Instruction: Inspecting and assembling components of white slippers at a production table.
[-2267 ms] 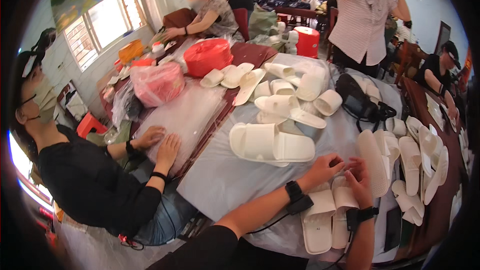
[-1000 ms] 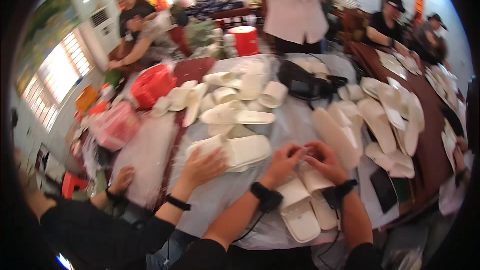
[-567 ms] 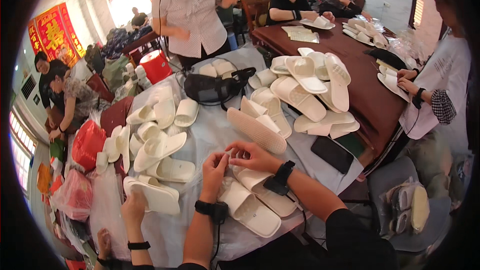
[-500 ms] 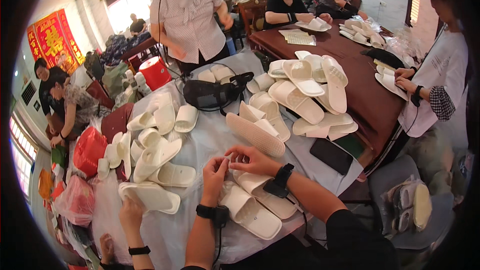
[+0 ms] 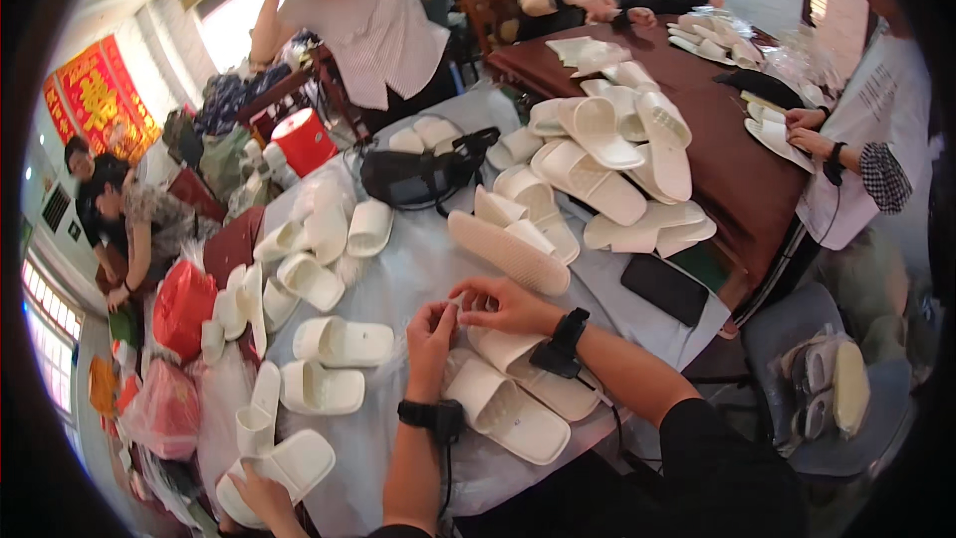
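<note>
My left hand (image 5: 430, 337) and my right hand (image 5: 508, 307) meet fingertip to fingertip over the table. Both are closed in a pinch; whatever is between the fingers is too small to make out. Right below them lies a pair of white slippers, the nearer slipper (image 5: 510, 406) toe toward me and the other slipper (image 5: 548, 389) partly hidden by my right wrist. Just beyond my hands, a slipper (image 5: 506, 252) rests tipped with its textured sole showing. A dark band with a small box and cable sits on each of my wrists.
Another person's hand (image 5: 264, 498) holds a slipper (image 5: 299, 463) at lower left. White slippers (image 5: 597, 179) are heaped at the back right, near a black phone (image 5: 664, 289) and a black bag (image 5: 423, 174). More slippers (image 5: 344, 341) lie left. People stand or sit around.
My hands have hardly moved. The other person's hand at left has moved nearer with a slipper, and the slippers there lie differently. The person standing opposite has raised an arm to the head.
</note>
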Motion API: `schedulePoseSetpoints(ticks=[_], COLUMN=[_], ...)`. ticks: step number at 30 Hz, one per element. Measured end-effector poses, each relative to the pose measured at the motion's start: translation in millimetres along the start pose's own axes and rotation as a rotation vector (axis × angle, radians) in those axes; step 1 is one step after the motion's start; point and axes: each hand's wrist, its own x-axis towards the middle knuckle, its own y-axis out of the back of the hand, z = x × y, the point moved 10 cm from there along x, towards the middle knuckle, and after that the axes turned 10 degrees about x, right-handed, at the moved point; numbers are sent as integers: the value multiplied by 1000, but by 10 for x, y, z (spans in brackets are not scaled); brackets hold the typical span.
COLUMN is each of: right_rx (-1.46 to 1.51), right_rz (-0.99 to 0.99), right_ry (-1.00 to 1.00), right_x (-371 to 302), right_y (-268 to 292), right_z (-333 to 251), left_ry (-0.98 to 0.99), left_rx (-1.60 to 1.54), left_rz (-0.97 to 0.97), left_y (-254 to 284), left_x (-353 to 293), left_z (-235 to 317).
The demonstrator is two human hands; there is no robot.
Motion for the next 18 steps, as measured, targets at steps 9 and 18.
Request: schedulePoseSetpoints(ticks=[9, 18], right_rx=[38, 172], right_rz=[27, 123], right_ry=[-105, -92], right_x=[-11, -15], right_y=[-16, 82], right_z=[27, 99], left_ry=[-96, -94], left_rx=[77, 19], left_rz=[19, -36], left_y=[26, -90], left_x=[74, 38], left_z=[-133, -49])
